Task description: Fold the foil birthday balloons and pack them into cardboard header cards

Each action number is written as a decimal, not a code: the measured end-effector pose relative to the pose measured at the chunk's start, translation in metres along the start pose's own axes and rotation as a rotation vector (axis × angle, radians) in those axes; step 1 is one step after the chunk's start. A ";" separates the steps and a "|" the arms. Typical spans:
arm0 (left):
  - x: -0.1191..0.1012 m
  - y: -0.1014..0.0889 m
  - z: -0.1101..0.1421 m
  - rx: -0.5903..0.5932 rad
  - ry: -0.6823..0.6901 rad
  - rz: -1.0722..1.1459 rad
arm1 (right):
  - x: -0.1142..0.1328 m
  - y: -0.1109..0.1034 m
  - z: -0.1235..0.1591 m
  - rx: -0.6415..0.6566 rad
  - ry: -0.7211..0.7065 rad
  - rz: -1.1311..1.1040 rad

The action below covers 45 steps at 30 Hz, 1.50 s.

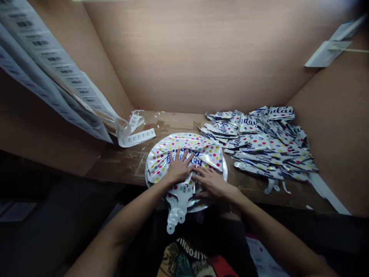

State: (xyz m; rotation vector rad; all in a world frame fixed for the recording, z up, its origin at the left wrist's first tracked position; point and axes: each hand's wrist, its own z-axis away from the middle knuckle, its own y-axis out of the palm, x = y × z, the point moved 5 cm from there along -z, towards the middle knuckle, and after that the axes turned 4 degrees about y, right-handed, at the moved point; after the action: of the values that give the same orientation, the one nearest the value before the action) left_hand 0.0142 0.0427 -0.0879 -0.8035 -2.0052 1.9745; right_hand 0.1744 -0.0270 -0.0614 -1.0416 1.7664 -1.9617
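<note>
A flat, uninflated foil balloon (161, 154), white with coloured dots and blue lettering, lies in front of me on the work surface. It rests on at least one more like it, and white tail tabs (172, 219) stick out over the near edge. My left hand (180, 168) lies flat on its middle with fingers spread. Just to the right, my right hand (211, 181) presses on the same balloon, fingers stretched out and thumb lower. The hands nearly touch. A small barcode label shows on the balloon's neck below them.
Folded dotted balloons (259, 146) are heaped in rows at the right. Barcode label strips (60, 65) hang at the left, their ends curling onto the cardboard surface (178, 119). Cardboard walls (201, 57) enclose the back and sides. A white piece (328, 54) is fixed on the right wall.
</note>
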 end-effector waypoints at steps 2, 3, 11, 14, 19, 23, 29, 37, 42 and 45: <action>0.006 -0.005 0.006 0.029 0.034 0.029 | 0.011 0.017 0.022 -0.010 0.030 0.012; 0.008 -0.008 0.013 0.058 0.073 0.053 | 0.012 0.021 0.030 -0.028 0.056 -0.008; 0.022 -0.058 0.102 0.230 0.449 0.251 | -0.017 -0.010 0.031 -0.095 0.372 -0.482; 0.048 -0.070 0.115 0.186 0.390 0.280 | -0.008 -0.021 0.037 -0.082 0.213 -0.385; 0.091 -0.073 0.124 0.206 0.418 0.301 | -0.007 -0.003 0.078 -0.041 0.109 -0.086; 0.124 -0.073 0.087 0.210 0.056 0.330 | -0.049 -0.003 0.074 -0.140 0.322 -0.294; 0.145 -0.083 -0.012 0.093 -0.365 0.151 | -0.126 -0.032 0.016 -0.259 0.762 -0.321; 0.107 -0.071 -0.020 -0.103 -0.189 -0.013 | -0.127 -0.026 0.007 -0.242 0.992 -0.072; 0.106 -0.031 -0.006 0.031 -0.098 -0.036 | -0.107 -0.024 0.007 -0.241 1.058 0.089; 0.116 -0.025 -0.002 0.030 -0.108 -0.047 | -0.103 -0.026 0.039 -0.215 1.071 0.152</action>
State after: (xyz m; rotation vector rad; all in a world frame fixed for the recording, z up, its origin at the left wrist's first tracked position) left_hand -0.0862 0.1055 -0.0894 -0.6496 -2.0285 2.0570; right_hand 0.2785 0.0166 -0.0688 0.2393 2.4670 -2.4530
